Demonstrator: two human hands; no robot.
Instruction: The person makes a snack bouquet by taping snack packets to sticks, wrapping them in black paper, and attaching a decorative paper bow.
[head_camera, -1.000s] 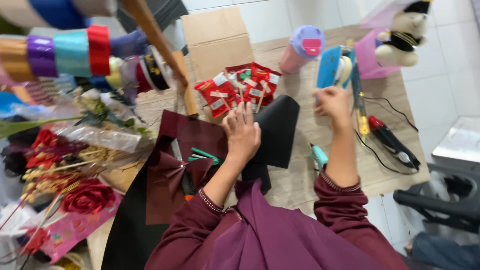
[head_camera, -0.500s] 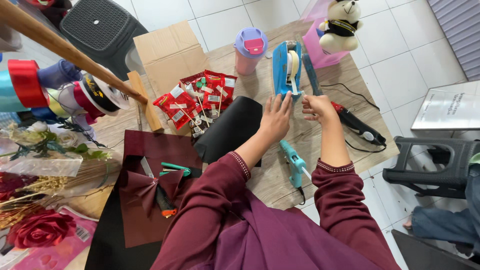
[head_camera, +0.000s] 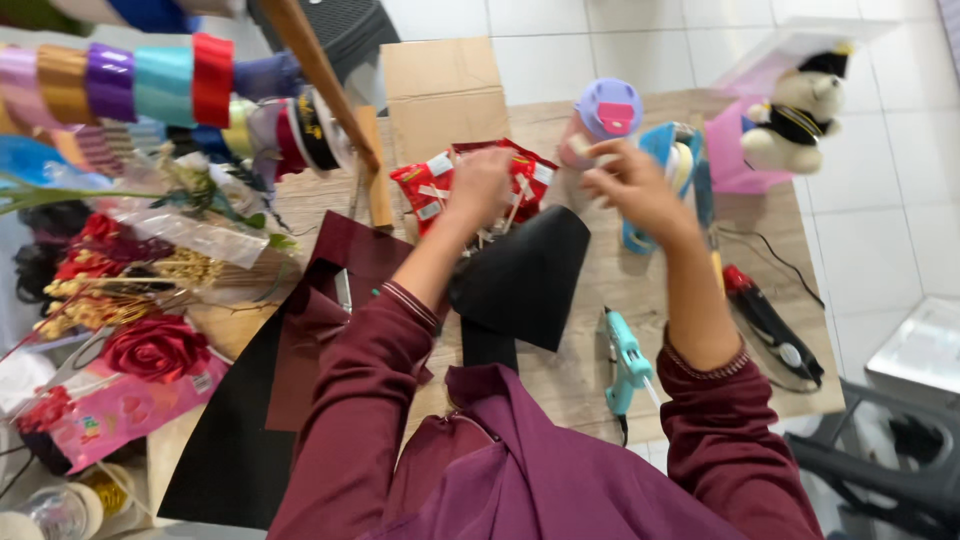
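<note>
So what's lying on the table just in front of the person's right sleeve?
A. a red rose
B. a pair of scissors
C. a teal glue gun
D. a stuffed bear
C: the teal glue gun lies on the wooden table beside the right forearm.

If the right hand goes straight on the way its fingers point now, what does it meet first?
The right hand points up and left toward the pink bottle with a purple lid, so it would probably meet that first; depth is unclear from above.
</note>
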